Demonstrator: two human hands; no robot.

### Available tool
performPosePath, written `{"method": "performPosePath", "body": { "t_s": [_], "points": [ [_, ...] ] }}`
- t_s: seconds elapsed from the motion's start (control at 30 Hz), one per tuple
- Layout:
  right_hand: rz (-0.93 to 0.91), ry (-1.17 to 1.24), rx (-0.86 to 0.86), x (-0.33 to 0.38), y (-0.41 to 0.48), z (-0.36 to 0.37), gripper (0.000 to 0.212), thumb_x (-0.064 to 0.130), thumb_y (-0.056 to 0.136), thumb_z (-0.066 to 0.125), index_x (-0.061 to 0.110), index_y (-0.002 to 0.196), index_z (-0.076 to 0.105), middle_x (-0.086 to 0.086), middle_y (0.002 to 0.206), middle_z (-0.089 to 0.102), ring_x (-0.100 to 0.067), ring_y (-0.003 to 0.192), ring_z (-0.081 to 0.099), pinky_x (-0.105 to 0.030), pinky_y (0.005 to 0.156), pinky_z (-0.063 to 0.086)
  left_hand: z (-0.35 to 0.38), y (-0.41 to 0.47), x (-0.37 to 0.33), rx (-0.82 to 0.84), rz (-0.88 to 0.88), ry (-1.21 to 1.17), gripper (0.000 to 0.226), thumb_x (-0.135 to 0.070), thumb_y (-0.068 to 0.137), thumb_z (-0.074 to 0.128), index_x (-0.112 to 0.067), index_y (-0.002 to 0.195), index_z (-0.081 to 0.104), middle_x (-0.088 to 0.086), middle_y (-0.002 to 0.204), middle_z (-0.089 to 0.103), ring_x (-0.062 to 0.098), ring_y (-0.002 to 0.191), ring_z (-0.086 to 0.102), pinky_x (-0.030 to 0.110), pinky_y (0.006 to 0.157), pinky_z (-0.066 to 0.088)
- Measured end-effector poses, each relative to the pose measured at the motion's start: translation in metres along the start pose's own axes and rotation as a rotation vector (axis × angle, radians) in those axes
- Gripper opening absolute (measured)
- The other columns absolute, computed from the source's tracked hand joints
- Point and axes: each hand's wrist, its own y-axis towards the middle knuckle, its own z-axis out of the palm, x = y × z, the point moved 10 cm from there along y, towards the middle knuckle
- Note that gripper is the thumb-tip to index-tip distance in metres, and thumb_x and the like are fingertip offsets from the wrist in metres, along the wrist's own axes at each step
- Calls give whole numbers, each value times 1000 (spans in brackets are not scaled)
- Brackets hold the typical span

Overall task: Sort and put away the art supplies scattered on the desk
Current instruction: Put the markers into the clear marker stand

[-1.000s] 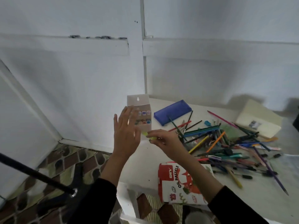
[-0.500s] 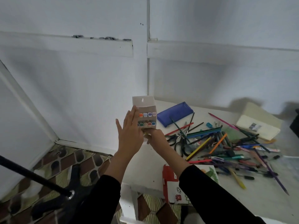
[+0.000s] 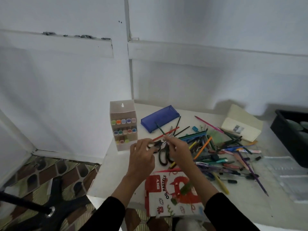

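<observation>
Currently pinches a dark pencil (image 3: 159, 128) with fingers of the right hand (image 3: 180, 152), shaft slanting toward the table's (image 3: 116, 172) rear-left corner, and curls the left hand (image 3: 141, 159) onto black scissors (image 3: 162, 155) lying between both, handles nearward, firm grip unclear.

- Marker box (image 3: 123, 112): frosted, see-through plastic, matt.
- Pencil case (image 3: 160, 120): blue see-through plastic, smooth, with a faint shine.
- Oil pastels box (image 3: 158, 197): printed card, smooth, slightly glossy.
- Scissors (image 3: 163, 155): glossy black plastic handles; the blades look like metal.
- Green pencil (image 3: 159, 128): painted, smooth.
- Pile of pens (image 3: 216, 147): mostly coloured plastic barrels, some shiny.
- Cream box (image 3: 241, 125): matt card with a paper label.
- Bin (image 3: 286, 139): black plastic, smooth.
- Clear tray (image 3: 286, 174): ribbed, glossy plastic.
- Counter (image 3: 113, 177): white, smooth, matt.
- Sleeves (image 3: 108, 214): black cloth, matt.
- Wall (image 3: 66, 80): white paint, matt.
</observation>
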Motion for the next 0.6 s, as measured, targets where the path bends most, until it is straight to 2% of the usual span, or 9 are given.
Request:
{"method": "performPosePath", "body": {
  "t_s": [0.1, 0.2, 0.3, 0.43, 0.53, 0.6],
  "points": [
    [155, -74, -17, -50, 11, -44, 30, -8, 87, 52, 0, 111, 66, -13, 105, 69, -25, 90, 66, -25, 82, 49, 58, 8, -16, 315, -63, 11, 21, -9, 77, 61, -19, 94, 69, 0, 113, 59, 22, 111, 51, 41, 88, 36],
    [250, -198, 157, -97, 29, -57, 30, -6, 88, 49, 3, 108, 69, -11, 104, 69, -24, 98, 61, -29, 89, 45, 100, 24, -33, 476, -63, 50, 32, -16, 89, 52, -24, 118, 61, -6, 127, 53, 17, 120, 42, 38, 93, 29],
    [226, -324, 343, -133, 49, -54, 33, -5, 88, 46, 6, 109, 69, -14, 109, 67, -27, 103, 58, -31, 90, 42, 135, 43, -45, 628, -61, 134, 42, -18, 93, 47, -25, 134, 47, -4, 135, 47, 19, 127, 36, 41, 99, 28],
    [95, -479, 589, -154, 74, -33, 41, -6, 89, 42, 12, 118, 65, -13, 120, 61, -26, 112, 52, -31, 96, 39, 161, 62, -49, 710, -82, 269, 34, -22, 95, 43, -22, 127, 53, -1, 127, 54, 22, 124, 38, 43, 99, 28],
    [20, -512, 703, -154, 83, -17, 42, -6, 88, 43, 17, 116, 65, -9, 116, 63, -23, 106, 57, -33, 92, 45, 167, 64, -51, 778, -96, 340, 31, -33, 97, 41, -19, 117, 60, 2, 117, 61, 25, 121, 42, 49, 102, 24],
    [3, -528, 804, -160, 86, -6, 40, -5, 88, 47, 19, 113, 66, -8, 113, 63, -21, 101, 58, -31, 89, 47, 173, 62, -51, 824, -136, 333, 36, -42, 98, 38, -22, 120, 58, 2, 117, 62, 25, 121, 44, 52, 102, 23]
  ]
}}
